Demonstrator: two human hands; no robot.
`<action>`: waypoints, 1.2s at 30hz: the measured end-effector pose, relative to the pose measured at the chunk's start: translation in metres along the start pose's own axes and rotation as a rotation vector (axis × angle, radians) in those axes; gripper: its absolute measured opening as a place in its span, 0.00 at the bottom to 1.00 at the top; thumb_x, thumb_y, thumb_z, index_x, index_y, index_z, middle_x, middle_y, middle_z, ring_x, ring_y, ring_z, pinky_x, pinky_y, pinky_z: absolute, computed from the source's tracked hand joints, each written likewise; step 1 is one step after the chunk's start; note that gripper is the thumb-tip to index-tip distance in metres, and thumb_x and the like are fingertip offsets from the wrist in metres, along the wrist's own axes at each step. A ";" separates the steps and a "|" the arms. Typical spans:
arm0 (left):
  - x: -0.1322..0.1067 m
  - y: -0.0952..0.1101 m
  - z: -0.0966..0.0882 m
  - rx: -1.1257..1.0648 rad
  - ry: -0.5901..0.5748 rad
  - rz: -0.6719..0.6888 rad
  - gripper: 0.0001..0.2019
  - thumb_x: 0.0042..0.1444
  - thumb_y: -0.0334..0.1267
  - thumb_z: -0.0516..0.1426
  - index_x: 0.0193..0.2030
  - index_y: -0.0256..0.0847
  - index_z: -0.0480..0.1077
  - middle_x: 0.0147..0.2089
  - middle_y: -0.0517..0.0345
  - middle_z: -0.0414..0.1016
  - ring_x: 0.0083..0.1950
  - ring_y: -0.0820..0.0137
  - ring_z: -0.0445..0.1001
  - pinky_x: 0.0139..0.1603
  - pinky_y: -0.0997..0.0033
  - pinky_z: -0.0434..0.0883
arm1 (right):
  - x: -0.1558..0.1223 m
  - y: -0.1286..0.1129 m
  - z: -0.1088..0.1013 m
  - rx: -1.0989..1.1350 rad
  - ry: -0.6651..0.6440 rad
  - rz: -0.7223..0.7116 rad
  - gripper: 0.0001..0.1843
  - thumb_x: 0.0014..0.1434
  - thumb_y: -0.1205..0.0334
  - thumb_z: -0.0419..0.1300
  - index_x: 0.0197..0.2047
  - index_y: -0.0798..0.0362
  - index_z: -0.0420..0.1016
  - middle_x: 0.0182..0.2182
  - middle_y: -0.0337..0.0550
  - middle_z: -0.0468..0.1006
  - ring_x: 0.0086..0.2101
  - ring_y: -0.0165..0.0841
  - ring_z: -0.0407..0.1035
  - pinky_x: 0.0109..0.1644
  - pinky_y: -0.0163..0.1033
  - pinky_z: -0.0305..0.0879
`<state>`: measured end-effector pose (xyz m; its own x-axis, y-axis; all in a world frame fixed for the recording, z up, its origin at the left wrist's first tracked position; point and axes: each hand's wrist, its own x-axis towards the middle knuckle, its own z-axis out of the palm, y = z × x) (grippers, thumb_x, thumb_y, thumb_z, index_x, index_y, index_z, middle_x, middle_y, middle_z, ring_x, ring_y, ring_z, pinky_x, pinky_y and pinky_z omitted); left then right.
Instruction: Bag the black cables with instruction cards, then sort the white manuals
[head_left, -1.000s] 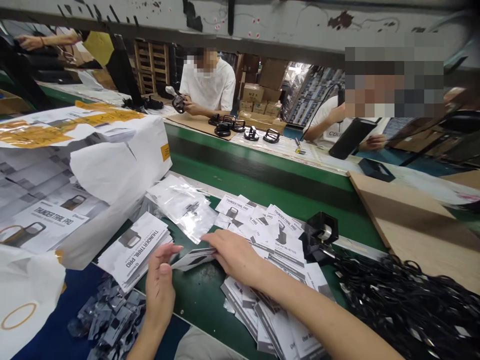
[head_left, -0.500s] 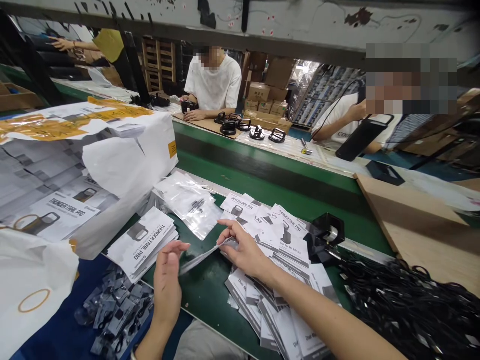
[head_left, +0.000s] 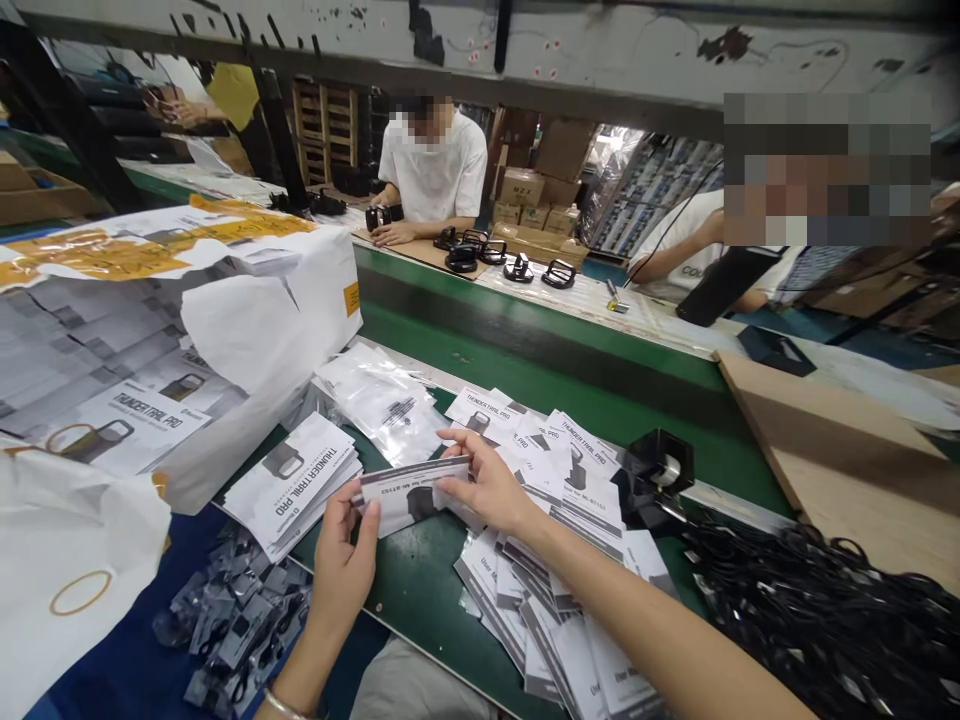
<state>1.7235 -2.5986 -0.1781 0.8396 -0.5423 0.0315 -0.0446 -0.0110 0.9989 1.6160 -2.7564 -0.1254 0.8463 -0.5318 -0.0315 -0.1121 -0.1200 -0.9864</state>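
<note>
Both my hands hold one white printed booklet (head_left: 409,492) just above the green work surface (head_left: 420,590). My left hand (head_left: 341,560) pinches its left end with thumb and fingers. My right hand (head_left: 487,482) grips its right end, fingers curled over the top edge. Under my right forearm lies a spread heap of similar booklets (head_left: 555,560). A neat stack of "Thunder Trail Pro" booklets (head_left: 292,485) sits just left of my left hand. Clear plastic bags (head_left: 382,400) lie beyond the held booklet.
A large torn white paper parcel (head_left: 172,320) fills the left. Small bagged parts (head_left: 225,620) lie at lower left. A black tape dispenser (head_left: 652,475) and a pile of black cables (head_left: 825,620) are at the right. Two people sit across the green conveyor (head_left: 525,350).
The booklet was flat on the surface under my right hand, then lifted edge-on. Now it is turned to face me, and my left hand has closed on its left end.
</note>
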 end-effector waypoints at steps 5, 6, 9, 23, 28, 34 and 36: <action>-0.009 0.000 -0.002 -0.101 0.010 0.047 0.24 0.51 0.44 0.59 0.53 0.48 0.56 0.38 0.58 0.70 0.46 0.66 0.72 0.49 0.64 0.67 | -0.008 0.008 0.004 0.219 -0.018 0.036 0.32 0.48 0.66 0.62 0.56 0.49 0.57 0.35 0.39 0.71 0.38 0.34 0.68 0.42 0.42 0.64; -0.011 0.002 -0.002 -0.119 0.028 0.064 0.24 0.51 0.43 0.59 0.53 0.49 0.55 0.37 0.59 0.70 0.47 0.66 0.72 0.50 0.64 0.66 | -0.009 0.009 0.005 0.252 -0.006 0.015 0.31 0.49 0.66 0.62 0.55 0.49 0.57 0.33 0.38 0.71 0.38 0.34 0.68 0.43 0.42 0.63; -0.013 0.006 -0.003 -0.127 0.039 0.084 0.26 0.50 0.41 0.60 0.54 0.50 0.54 0.37 0.60 0.70 0.49 0.67 0.70 0.54 0.64 0.63 | -0.010 0.010 0.009 0.268 -0.025 -0.034 0.34 0.47 0.68 0.64 0.56 0.48 0.56 0.36 0.39 0.72 0.42 0.34 0.67 0.47 0.43 0.61; -0.012 0.028 -0.015 -0.416 -0.161 -0.355 0.27 0.51 0.39 0.60 0.58 0.48 0.57 0.41 0.57 0.72 0.40 0.70 0.71 0.41 0.72 0.68 | -0.018 -0.017 0.018 0.263 -0.293 0.018 0.30 0.59 0.45 0.52 0.60 0.49 0.53 0.48 0.47 0.68 0.47 0.36 0.65 0.52 0.46 0.60; -0.013 0.053 -0.022 -0.939 -0.483 -0.901 0.13 0.42 0.30 0.65 0.38 0.33 0.73 0.30 0.56 0.73 0.25 0.80 0.67 0.24 0.84 0.63 | 0.000 -0.049 0.010 0.049 -0.377 -0.157 0.37 0.51 0.57 0.64 0.61 0.46 0.53 0.58 0.46 0.60 0.58 0.37 0.54 0.61 0.45 0.47; -0.026 0.058 -0.027 -0.784 -0.366 -0.772 0.22 0.51 0.51 0.57 0.48 0.38 0.70 0.50 0.46 0.73 0.48 0.62 0.73 0.46 0.66 0.71 | 0.015 -0.047 0.028 0.167 -0.211 0.098 0.15 0.46 0.55 0.66 0.33 0.55 0.70 0.27 0.39 0.75 0.29 0.32 0.70 0.30 0.35 0.66; -0.027 0.054 -0.032 -0.515 -0.206 -0.560 0.26 0.48 0.55 0.57 0.49 0.40 0.68 0.52 0.48 0.72 0.51 0.59 0.71 0.51 0.61 0.69 | 0.014 -0.039 0.039 0.276 -0.111 0.232 0.18 0.43 0.54 0.67 0.33 0.55 0.70 0.25 0.37 0.75 0.26 0.30 0.70 0.25 0.32 0.65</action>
<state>1.7162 -2.5578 -0.1238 0.5433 -0.7165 -0.4375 0.6542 0.0348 0.7555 1.6528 -2.7266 -0.0937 0.8679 -0.4222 -0.2617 -0.1757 0.2318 -0.9568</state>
